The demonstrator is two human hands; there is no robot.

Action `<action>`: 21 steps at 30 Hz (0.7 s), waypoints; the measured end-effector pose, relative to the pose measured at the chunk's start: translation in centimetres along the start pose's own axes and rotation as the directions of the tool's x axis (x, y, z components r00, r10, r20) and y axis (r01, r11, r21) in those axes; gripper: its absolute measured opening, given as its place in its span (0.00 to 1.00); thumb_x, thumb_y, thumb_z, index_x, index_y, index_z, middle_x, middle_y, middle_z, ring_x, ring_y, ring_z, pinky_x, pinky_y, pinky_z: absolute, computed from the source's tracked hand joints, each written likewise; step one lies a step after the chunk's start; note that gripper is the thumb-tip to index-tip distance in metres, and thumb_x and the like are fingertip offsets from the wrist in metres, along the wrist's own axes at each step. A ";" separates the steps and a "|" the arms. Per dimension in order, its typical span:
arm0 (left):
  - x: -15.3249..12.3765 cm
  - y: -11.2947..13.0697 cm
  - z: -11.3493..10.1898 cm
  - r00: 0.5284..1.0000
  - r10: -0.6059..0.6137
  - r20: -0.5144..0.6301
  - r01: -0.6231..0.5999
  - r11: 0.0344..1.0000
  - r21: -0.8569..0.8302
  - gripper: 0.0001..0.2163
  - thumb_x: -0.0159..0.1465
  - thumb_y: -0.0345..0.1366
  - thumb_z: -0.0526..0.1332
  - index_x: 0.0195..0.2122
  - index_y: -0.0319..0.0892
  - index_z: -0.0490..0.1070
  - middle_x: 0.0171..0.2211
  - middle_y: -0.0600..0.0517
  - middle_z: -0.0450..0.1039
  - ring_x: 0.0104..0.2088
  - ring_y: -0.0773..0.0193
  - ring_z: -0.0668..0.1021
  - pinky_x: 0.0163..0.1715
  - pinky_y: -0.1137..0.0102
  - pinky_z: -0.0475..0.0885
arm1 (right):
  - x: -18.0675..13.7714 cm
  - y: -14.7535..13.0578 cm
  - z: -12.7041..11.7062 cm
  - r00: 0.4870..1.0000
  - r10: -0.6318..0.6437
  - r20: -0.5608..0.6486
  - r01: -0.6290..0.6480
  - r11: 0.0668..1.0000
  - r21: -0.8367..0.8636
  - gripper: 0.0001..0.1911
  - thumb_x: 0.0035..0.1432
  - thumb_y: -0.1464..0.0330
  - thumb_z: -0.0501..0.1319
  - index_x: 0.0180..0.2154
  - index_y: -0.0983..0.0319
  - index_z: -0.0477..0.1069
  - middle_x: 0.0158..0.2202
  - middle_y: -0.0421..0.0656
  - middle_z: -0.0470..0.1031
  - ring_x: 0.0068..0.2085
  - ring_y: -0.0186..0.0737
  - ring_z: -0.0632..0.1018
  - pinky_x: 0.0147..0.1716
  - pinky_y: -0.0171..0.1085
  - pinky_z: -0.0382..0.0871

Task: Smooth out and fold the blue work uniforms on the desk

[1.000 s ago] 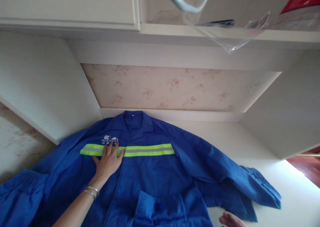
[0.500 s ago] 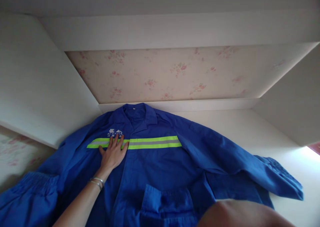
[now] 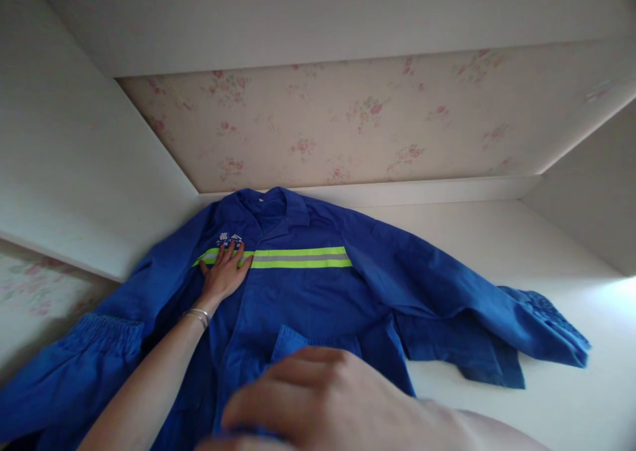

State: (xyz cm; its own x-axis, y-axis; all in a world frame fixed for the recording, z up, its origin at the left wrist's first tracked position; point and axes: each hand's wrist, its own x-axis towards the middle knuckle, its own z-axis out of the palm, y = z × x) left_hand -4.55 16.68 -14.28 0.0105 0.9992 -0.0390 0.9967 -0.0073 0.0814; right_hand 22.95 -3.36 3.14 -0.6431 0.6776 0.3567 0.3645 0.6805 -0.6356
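A blue work jacket (image 3: pixel 318 299) with a yellow and grey reflective stripe (image 3: pixel 298 257) lies spread front-up on a white surface, collar toward the wall. My left hand (image 3: pixel 223 275) rests flat on its left chest, fingers apart, over the stripe and just below a white logo (image 3: pixel 229 239); thin bracelets sit on the wrist. My right hand (image 3: pixel 318 401) is large and blurred near the camera, above the jacket's lower front by a chest pocket (image 3: pixel 303 342). Its fingers are loosely curled and hold nothing that I can see.
The white surface (image 3: pixel 497 239) sits in an alcove with floral wallpaper (image 3: pixel 348 120) at the back and white side panels. The jacket's right sleeve (image 3: pixel 521 318) stretches out to the right; the left sleeve cuff (image 3: pixel 94 345) hangs at the left edge.
The view has tilted down and come closer. My right hand rose from the lower right edge to over the jacket's lower front. The left hand stayed on the chest.
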 end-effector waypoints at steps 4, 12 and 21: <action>0.5 -0.3 0.0 1.000 -0.002 0.002 0.003 1.000 -0.018 0.30 0.68 0.56 0.38 0.68 0.51 0.52 0.71 0.49 0.45 0.70 0.45 0.49 0.60 0.30 0.38 | 0.5 6.2 5.7 0.929 0.335 0.157 -0.284 0.917 -0.279 0.25 0.67 0.55 0.51 0.63 0.52 0.60 0.66 0.49 0.60 0.67 0.61 0.57 0.59 0.75 0.45; 1.9 -1.0 0.0 0.999 -0.033 -0.025 0.031 0.996 -0.078 0.30 0.68 0.54 0.41 0.67 0.49 0.55 0.70 0.47 0.48 0.69 0.41 0.50 0.60 0.29 0.41 | -0.2 12.4 9.5 0.932 0.343 0.119 -0.306 0.918 -0.253 0.30 0.67 0.46 0.43 0.65 0.48 0.56 0.70 0.44 0.50 0.70 0.58 0.44 0.56 0.77 0.21; -1.3 3.5 -4.8 0.976 -0.121 -0.183 0.065 0.957 -0.281 0.24 0.65 0.40 0.49 0.58 0.33 0.67 0.63 0.29 0.60 0.61 0.30 0.64 0.57 0.32 0.53 | 0.8 13.4 8.2 0.946 0.324 0.024 -0.325 0.941 0.096 0.23 0.61 0.56 0.60 0.56 0.53 0.70 0.65 0.46 0.63 0.68 0.58 0.54 0.59 0.73 0.23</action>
State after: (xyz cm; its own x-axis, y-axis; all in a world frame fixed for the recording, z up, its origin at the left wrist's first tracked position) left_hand -1.50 15.59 -9.13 -0.1248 0.9830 0.1348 0.9320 0.0695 0.3556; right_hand 21.79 3.96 -10.73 -0.5067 0.8544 0.1150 0.4869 0.3937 -0.7797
